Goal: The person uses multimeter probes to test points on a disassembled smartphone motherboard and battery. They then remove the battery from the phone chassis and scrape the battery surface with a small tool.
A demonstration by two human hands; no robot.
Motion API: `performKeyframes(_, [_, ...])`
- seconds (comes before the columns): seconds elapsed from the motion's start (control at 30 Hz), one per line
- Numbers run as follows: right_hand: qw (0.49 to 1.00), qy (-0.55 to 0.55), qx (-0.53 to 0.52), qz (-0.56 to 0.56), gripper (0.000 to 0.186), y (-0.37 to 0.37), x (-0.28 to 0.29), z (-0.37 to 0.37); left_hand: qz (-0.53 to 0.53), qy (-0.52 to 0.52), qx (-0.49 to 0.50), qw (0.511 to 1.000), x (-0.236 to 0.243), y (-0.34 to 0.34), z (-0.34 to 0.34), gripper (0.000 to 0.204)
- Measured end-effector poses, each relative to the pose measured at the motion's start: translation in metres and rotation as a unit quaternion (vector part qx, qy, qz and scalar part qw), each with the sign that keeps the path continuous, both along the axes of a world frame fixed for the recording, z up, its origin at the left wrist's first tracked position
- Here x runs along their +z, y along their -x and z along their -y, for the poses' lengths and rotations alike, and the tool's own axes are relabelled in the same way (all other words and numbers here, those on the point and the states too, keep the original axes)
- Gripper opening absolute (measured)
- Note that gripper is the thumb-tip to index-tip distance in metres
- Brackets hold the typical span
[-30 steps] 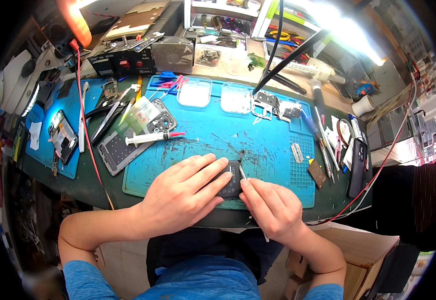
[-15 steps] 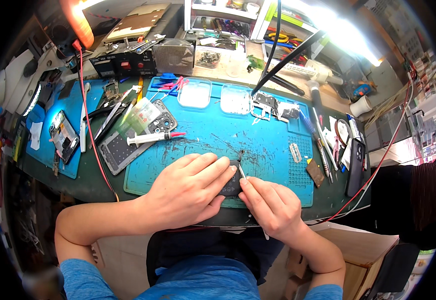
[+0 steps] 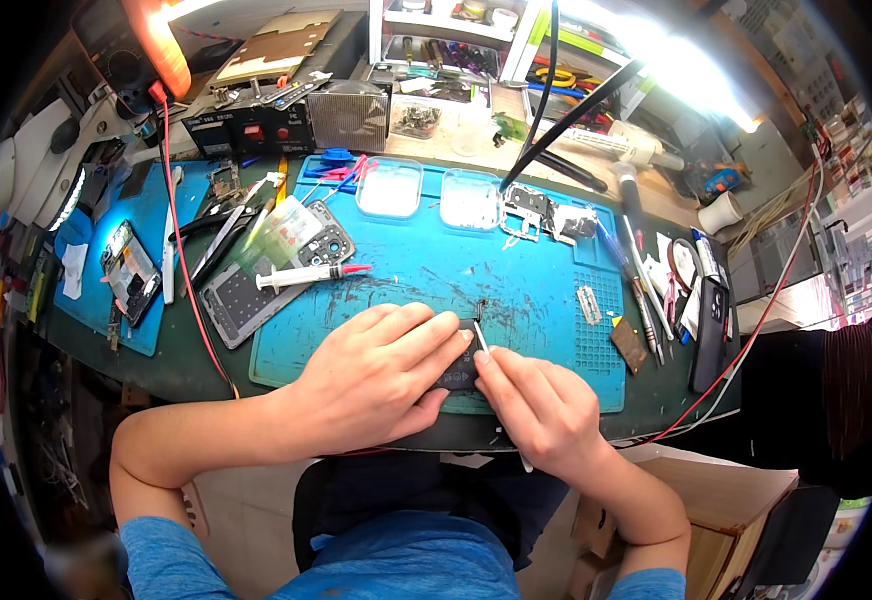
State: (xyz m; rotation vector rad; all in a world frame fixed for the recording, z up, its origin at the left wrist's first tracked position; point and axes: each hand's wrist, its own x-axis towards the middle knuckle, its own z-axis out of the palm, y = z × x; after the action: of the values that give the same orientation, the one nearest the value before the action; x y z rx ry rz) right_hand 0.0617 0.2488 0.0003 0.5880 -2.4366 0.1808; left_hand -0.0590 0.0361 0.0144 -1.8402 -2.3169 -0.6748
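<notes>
My left hand [image 3: 381, 375] lies flat over a small dark phone part [image 3: 459, 372] on the blue work mat [image 3: 426, 280], pinning it near the mat's front edge. My right hand [image 3: 541, 410] pinches a thin metal tool [image 3: 480, 337], its tip touching the dark part just beside my left fingertips. Most of the part is hidden under my left hand.
A syringe with a red tip [image 3: 311, 273] and an opened phone body [image 3: 256, 290] lie at the mat's left. Two clear trays [image 3: 388, 188] sit at the back. Pens and tools [image 3: 646, 270] line the right side; a red wire [image 3: 184, 270] crosses the left. Another phone [image 3: 128, 272] lies far left.
My hands stay over the dark part; the right hand has shifted slightly, bringing the tool tip closer to my left fingertips.
</notes>
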Motion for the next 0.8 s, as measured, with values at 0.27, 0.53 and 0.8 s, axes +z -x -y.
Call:
performKeyframes(0.27, [0.999,0.047,0.013,-0.012,0.023,-0.0029,-0.0021,-0.0012,-0.009,-0.026,0.001,1.000,-0.0039,0.0023,0.0007,0.055])
performKeyframes(0.53, [0.998,0.059,0.013,-0.002,0.024,0.0006,-0.0015,-0.0017,0.001,-0.031,0.001,1.000,-0.0054,0.0030,0.0010,0.055])
performKeyframes(0.8, [0.998,0.056,0.006,0.004,0.025,0.0001,-0.0018,-0.0012,0.002,-0.028,0.003,1.000,-0.0059,0.0032,0.0012,0.056])
